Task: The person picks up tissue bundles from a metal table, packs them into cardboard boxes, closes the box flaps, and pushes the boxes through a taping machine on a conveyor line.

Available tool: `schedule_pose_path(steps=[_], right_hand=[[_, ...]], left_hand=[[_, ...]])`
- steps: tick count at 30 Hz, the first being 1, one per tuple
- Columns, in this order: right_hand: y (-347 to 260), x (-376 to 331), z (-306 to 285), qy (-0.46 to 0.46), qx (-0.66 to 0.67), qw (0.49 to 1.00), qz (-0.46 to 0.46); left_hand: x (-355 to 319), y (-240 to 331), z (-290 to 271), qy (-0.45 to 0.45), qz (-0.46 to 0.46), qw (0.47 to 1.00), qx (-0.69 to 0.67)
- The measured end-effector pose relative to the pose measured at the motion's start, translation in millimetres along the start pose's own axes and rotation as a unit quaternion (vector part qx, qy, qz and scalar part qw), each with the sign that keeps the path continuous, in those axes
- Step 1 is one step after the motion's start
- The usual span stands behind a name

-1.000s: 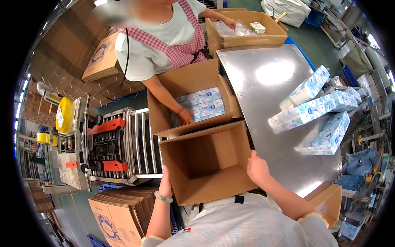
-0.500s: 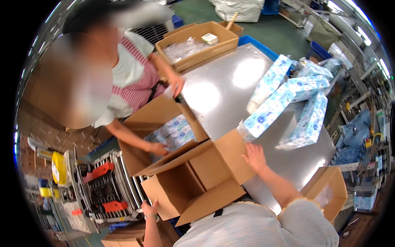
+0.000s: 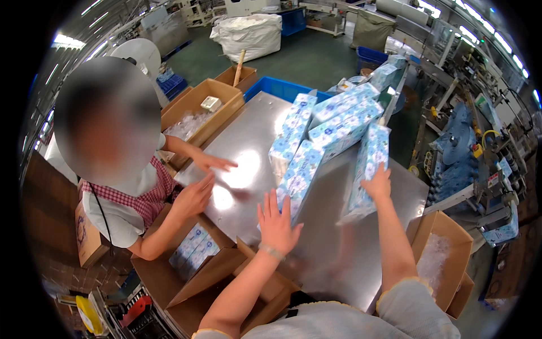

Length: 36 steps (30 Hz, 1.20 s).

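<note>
My left hand [image 3: 278, 224] is open, fingers spread, at the near end of a long blue-and-white floral pack [image 3: 304, 174] in clear wrap. My right hand [image 3: 377, 185] grips the similar floral pack [image 3: 372, 150] on the right, its thumb on top and its fingers at the right edge. Several more such packs [image 3: 344, 127] lie crossed behind these on the metal table [image 3: 231, 164]. An open cardboard box [image 3: 265, 291] stands below my left forearm, which partly hides it.
Across the table corner, a co-worker holds both hands [image 3: 200, 178] over the table edge, above a carton [image 3: 152, 277] with floral packs inside. Cartons of clear plastic stand at far left [image 3: 226, 104] and near right [image 3: 460, 248]. A blue bin [image 3: 271, 86] borders the far edge.
My hands have left the empty box and moved to the packs. My view has swung to the right. The co-worker's hands have come up out of the carton.
</note>
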State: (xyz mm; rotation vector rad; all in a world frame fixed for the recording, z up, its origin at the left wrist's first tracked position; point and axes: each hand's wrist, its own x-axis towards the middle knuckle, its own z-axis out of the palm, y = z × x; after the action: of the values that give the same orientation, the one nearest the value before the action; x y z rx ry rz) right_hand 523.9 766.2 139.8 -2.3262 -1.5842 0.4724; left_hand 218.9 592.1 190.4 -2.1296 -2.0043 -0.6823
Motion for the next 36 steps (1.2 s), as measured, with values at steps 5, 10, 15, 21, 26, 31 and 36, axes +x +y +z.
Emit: schedule_pose_path(steps=[5, 10, 15, 21, 26, 31, 36], right_hand=[[40.0, -100.6, -21.9, -0.092, -0.12, 0.983, -0.102], [75.8, -176.4, -56.5, -0.027, -0.29, 0.946, -0.144], [67.6, -159.5, -20.2, -0.075, -0.178, 0.949, -0.25], [20.2, -214.9, -41.3, 0.103, -0.04, 0.883, -0.457], [-13.0, -264.3, -40.8, 0.121, 0.196, 0.821, -0.522], [-85.0, -344.7, -39.4, -0.194, 0.386, 0.695, -0.574], [-157.2, -441.0, 26.9, -0.236, 0.294, 0.515, -0.769]], left_hand=[[43.3, -40.0, 37.0, -0.293, -0.244, 0.919, -0.096], [6.1, -50.8, -6.1, -0.263, -0.19, 0.877, -0.355], [-47.2, -27.9, -147.1, -0.114, -0.028, 0.947, -0.3], [-219.9, -104.5, -200.6, 0.062, -0.146, 0.927, -0.34], [-384.2, -117.5, -183.1, 0.004, -0.19, 0.971, -0.145], [-403.7, -118.5, -142.4, -0.317, -0.137, 0.936, -0.071], [-418.8, -113.5, -38.2, -0.361, -0.109, 0.924, -0.066]])
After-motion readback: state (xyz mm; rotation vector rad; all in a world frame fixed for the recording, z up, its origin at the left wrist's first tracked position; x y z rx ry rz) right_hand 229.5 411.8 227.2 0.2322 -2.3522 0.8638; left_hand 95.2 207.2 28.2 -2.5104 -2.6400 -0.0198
